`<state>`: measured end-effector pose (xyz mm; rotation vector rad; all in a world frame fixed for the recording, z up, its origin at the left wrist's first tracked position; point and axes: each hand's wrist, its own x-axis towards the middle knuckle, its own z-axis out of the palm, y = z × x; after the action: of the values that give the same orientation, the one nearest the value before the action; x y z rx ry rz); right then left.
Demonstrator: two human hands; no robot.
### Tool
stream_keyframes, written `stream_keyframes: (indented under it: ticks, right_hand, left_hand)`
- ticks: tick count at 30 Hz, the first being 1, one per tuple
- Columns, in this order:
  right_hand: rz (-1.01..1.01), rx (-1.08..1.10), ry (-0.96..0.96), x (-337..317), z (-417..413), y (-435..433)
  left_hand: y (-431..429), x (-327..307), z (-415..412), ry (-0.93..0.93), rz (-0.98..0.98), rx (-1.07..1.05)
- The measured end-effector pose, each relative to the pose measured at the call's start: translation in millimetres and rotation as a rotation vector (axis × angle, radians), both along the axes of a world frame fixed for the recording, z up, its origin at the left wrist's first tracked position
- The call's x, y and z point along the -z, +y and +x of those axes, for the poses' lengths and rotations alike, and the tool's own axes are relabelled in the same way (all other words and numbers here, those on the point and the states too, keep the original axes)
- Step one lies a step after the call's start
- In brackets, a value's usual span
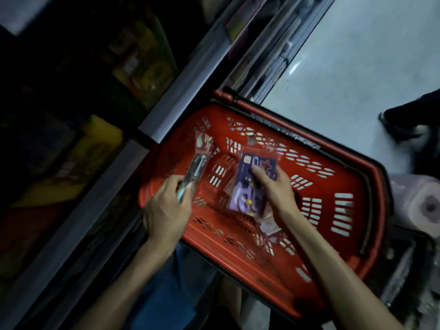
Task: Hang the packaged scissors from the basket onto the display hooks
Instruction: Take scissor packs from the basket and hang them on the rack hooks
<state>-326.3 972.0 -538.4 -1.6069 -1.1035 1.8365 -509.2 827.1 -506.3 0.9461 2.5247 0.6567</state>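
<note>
A red plastic basket (333, 210) sits on the floor in front of me. My left hand (166, 210) grips a clear pack of teal-handled scissors (198, 160) above the basket's left rim. Inside the basket, my right hand (273, 189) holds a purple-carded scissors pack (247, 186), thumb across its front. Under that pack lie a few more packs (269, 227), blurred. No display hooks can be made out in the dark shelving.
Dark store shelves (147, 67) with yellow goods run along the left, edged by grey rails (202, 65). Pale floor (357, 55) stretches to the upper right, where another person's dark shoe (402, 125) stands. A paper roll (426, 203) lies right of the basket.
</note>
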Motion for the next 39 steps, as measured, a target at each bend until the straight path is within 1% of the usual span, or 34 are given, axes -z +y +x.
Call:
stream_keyframes:
  ticks: [2, 3, 5, 7, 8, 10, 12, 14, 17, 18, 20, 22, 25, 27, 30, 32, 36, 39]
  right_hand:
    - [-0.037, -0.015, 0.002, -22, 11, -8]
    - [-0.020, -0.038, -0.028, -34, 17, -13]
    - [0.098, -0.069, -0.161, -54, 28, -24]
    - [0.238, -0.048, -0.301, -78, 38, -34]
    - [0.280, -0.018, -0.319, -93, 41, -37]
    - [0.320, 0.027, -0.275, -123, 49, -42]
    - [0.396, 0.038, -0.246, -149, 59, -48]
    - [0.459, 0.050, -0.236, -170, 69, -50]
    - [0.470, 0.111, -0.207, -198, 89, -54]
    - [0.439, 0.132, -0.185, -204, 99, -57]
    - [0.366, 0.189, -0.105, -218, 120, -65]
    - [0.356, 0.268, -0.067, -231, 143, -75]
    - [0.443, 0.390, -0.076, -253, 179, -97]
    - [0.494, 0.442, -0.091, -261, 206, -114]
    - [0.567, 0.538, -0.203, -279, 245, -140]
    - [0.665, 0.611, -0.258, -298, 268, -160]
    - [0.858, 0.766, -0.497, -330, 311, -202]
    - [0.981, 0.822, -0.612, -353, 343, -226]
  left_hand:
    - [0, -7, 2, -0.045, 0.034, -0.034]
    - [0, -9, 2, -0.070, 0.034, -0.045]
    - [-1, -13, 2, -0.145, 0.035, -0.040]
    - [0, -19, 3, -0.218, 0.045, 0.008]
    - [1, -25, 5, -0.246, 0.045, 0.030]
    - [5, -36, 14, -0.339, 0.068, 0.044]
    - [10, -51, 29, -0.480, 0.165, 0.036]
    - [17, -69, 47, -0.578, 0.245, 0.024]
    - [25, -97, 74, -0.688, 0.280, 0.051]
    - [26, -106, 83, -0.722, 0.277, 0.072]
    - [28, -127, 101, -0.744, 0.281, 0.132]
    - [29, -147, 120, -0.747, 0.306, 0.196]
    - [27, -179, 154, -0.766, 0.319, 0.310]
    - [24, -200, 178, -0.731, 0.335, 0.387]
    - [16, -232, 216, -0.715, 0.378, 0.450]
    - [10, -253, 241, -0.713, 0.393, 0.490]
    - [-7, -288, 292, -0.751, 0.421, 0.598]
    - [-17, -308, 332, -0.794, 0.397, 0.683]
